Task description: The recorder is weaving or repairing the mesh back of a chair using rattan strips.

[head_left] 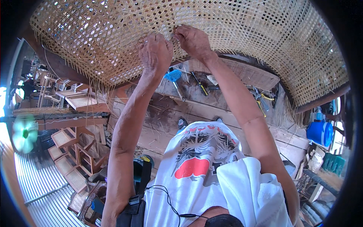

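Note:
A large curved panel of woven cane webbing (242, 28) spans the top of the view, set along a dark wooden frame (62, 68). Loose strand ends hang from its lower edge. Against the weave near its middle, my left hand (155, 53) is closed with its knuckles up; its fingertips are hidden, and a thin strand seems to run beside them. Just to its right, my right hand (192, 41) pinches at the webbing with thumb and forefinger, probably on a cane strand too fine to make out clearly.
Below the panel lie a blue-headed hammer-like tool (174, 77), a yellow-and-black screwdriver (200, 84) and yellow-handled pliers (262, 102). Wooden chair frames (72, 159) are stacked at left near a green fan (25, 133). A blue water jug (320, 133) stands at right.

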`<state>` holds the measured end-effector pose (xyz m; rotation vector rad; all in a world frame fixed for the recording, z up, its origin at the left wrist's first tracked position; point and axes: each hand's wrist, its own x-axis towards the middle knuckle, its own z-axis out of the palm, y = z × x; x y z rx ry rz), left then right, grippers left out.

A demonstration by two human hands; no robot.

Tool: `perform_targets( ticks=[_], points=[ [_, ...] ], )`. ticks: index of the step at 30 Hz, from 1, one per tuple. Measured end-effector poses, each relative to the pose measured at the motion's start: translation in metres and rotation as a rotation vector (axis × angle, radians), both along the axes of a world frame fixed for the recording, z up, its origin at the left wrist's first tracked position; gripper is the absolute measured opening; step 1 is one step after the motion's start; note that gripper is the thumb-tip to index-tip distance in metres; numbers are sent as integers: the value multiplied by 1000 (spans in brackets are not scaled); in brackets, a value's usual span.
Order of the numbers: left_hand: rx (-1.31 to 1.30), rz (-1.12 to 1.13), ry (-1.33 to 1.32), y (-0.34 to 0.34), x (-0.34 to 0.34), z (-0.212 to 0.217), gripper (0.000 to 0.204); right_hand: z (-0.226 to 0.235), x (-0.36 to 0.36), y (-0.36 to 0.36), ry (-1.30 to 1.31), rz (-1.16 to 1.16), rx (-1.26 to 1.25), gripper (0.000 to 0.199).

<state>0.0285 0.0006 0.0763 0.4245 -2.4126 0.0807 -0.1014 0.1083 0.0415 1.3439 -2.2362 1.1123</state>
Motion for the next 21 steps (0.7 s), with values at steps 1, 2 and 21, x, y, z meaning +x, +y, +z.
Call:
perform_targets(
  ticks=[1,2,21],
  points=[
    [-7,9,-19,1,0,0,17,0,0,0,-4,-5,14,18],
    [-6,13,-22,2,-1,0,17,1,0,1,-8,-12,29,17],
    [-175,55,-327,-13,-9,10,15,13,11,4,-139,-88,126,23]
  ],
)
